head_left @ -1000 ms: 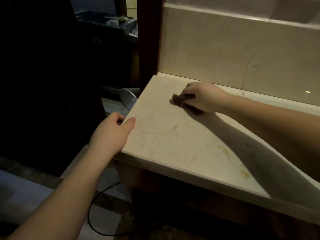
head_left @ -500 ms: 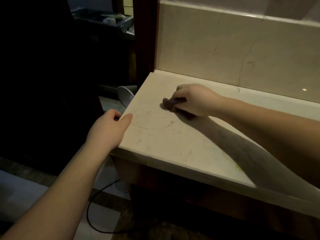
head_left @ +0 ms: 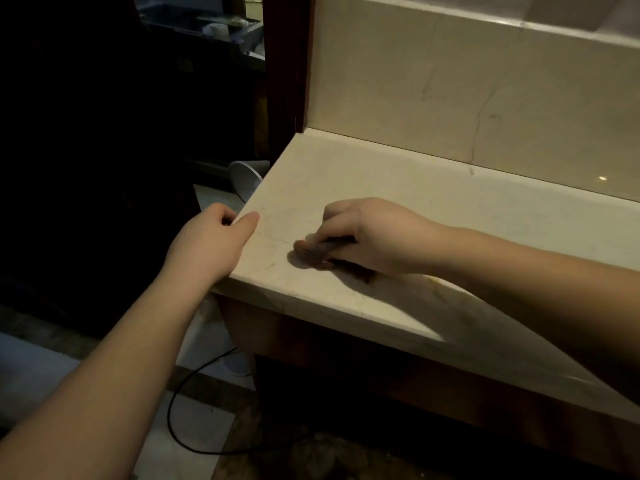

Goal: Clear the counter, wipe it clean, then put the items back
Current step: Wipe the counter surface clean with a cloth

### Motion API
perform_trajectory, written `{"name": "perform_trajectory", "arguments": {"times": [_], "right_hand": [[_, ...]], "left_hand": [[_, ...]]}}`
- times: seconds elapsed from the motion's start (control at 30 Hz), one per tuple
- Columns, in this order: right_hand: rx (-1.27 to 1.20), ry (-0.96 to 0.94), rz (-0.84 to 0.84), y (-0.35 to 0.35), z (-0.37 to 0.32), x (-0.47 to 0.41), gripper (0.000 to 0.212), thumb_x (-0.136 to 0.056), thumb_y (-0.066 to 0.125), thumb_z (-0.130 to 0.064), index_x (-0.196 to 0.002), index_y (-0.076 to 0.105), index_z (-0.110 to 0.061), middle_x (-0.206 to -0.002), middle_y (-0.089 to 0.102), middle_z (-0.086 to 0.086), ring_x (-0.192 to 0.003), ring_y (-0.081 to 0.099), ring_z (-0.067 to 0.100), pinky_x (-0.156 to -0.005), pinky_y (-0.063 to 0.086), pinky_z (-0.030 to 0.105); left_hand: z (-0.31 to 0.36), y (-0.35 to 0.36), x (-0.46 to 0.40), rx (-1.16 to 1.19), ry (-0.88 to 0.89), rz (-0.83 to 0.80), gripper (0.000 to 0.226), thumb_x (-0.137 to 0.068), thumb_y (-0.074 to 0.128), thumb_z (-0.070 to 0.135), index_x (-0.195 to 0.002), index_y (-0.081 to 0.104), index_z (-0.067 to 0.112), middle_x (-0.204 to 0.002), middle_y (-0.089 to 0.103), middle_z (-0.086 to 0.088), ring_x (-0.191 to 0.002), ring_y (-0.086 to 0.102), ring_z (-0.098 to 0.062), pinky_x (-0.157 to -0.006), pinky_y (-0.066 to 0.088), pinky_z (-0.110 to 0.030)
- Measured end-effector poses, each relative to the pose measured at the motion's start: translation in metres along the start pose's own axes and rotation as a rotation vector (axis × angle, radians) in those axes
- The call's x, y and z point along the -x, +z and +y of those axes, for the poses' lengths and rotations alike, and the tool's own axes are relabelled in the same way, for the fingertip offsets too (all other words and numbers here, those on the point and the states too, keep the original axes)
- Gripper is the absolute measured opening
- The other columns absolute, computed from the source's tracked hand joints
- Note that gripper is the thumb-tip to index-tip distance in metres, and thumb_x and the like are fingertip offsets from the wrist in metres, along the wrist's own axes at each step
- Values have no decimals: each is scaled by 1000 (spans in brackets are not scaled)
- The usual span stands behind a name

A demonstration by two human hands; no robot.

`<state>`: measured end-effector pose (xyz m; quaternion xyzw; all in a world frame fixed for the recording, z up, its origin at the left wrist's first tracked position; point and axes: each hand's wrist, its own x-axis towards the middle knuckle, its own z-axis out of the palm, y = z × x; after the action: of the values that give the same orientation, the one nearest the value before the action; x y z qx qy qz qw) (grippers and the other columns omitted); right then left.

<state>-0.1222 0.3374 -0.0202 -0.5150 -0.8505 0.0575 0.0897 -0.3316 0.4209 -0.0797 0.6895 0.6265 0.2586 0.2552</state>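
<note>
The right hand (head_left: pixel 374 233) sits near the centre of the view, fingers curled round a small dark cloth (head_left: pixel 313 252) and pressing it flat on the counter (head_left: pixel 450 216). The cloth pokes out toward 9 o'clock from under the fingers, brownish and bunched, close to the counter's left front corner. The left hand (head_left: pixel 207 242) lies at 9 o'clock from the cloth, near it but apart, and grips the counter's left edge: the thumb rests on top of the pale stone while the other fingers curl over the side. Both forearms are bare and run in from the bottom corners, the left from 7 o'clock, the right from 4 o'clock. The right arm throws a broad shadow over the counter's front part. At 12 o'clock a pale marble backsplash (head_left: pixel 467 91) rises from the counter's rear edge, with a thin dark crack down it. At 10 o'clock, just off the counter's left edge, a pale round object (head_left: pixel 246 176) shows below; what it is cannot be told. At 7 o'clock a black cable (head_left: pixel 180 393) loops over the tiled floor (head_left: pixel 194 431).
</note>
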Motion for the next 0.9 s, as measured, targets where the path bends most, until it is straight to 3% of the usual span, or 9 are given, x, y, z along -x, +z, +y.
{"name": "perform_trajectory", "arguments": {"times": [0.1, 0.23, 0.33, 0.47, 0.57, 0.63, 0.77, 0.9], "right_hand": [[-33, -65, -57, -3, -4, 40, 15, -87, 63, -28, -99, 72, -23, -85, 57, -7, -78, 57, 14, -64, 41, 23], [-22, -79, -134, -13, -5, 72, 21, -83, 59, -31, -99, 72, -25, -89, 61, -6, -78, 59, 15, -59, 49, 30], [6, -109, -107, -10, -9, 44, 19, -86, 61, -30, -100, 72, -22, -88, 60, -4, -77, 59, 17, -61, 39, 24], [6, -39, -68, 0, -19, 16, 23, -91, 63, -29, -113, 69, -27, -93, 53, -12, -81, 46, 4, -68, 30, 20], [13, -71, -183, -14, -19, 37, 23, -91, 62, -31, -113, 68, -28, -98, 57, -10, -87, 53, 9, -69, 37, 24], [25, -75, -274, -30, -12, 44, 22, -90, 61, -33, -111, 69, -32, -101, 58, -11, -90, 55, 9, -71, 42, 26], [15, 162, 5, -50, 47, 22, 19, -89, 64, -28, -106, 71, -26, -100, 60, -8, -86, 58, 12, -72, 42, 25], [105, 436, 43, -36, 114, -4, 24, -92, 59, -32, -113, 68, -26, -105, 58, -6, -100, 58, 22, -77, 42, 28]], "left_hand": [[0, 0, 1, -12, 11, -6, 39, -91, 49, 57, -106, 57, 23, -84, 55, 8, -80, 54, -16, -65, 40, -32], [2, 1, 2, -34, 13, 7, 37, -92, 48, 56, -105, 56, 22, -86, 56, 6, -79, 54, -17, -64, 41, -32], [4, 1, 3, -64, 7, 23, 37, -92, 47, 55, -106, 57, 22, -83, 55, 6, -74, 52, -14, -62, 41, -31], [4, 0, 4, -72, 6, 20, 35, -92, 48, 55, -103, 57, 23, -82, 56, 7, -72, 53, -12, -58, 40, -30], [5, -2, 4, -97, 16, 19, 32, -91, 48, 55, -100, 55, 25, -90, 60, 5, -74, 53, -13, -65, 46, -32], [8, -4, 5, -135, 28, 26, 37, -92, 49, 53, -112, 57, 23, -103, 60, 3, -83, 54, -15, -71, 47, -34], [16, -7, 10, -276, 82, 108, 52, -92, 50, 50, -134, 50, 19, -131, 51, -6, -117, 48, -28, -91, 47, -44], [39, -4, 26, -326, 247, 144, 44, -94, 50, 44, -131, 52, 20, -133, 47, -3, -123, 37, -25, -101, 32, -42]]}}
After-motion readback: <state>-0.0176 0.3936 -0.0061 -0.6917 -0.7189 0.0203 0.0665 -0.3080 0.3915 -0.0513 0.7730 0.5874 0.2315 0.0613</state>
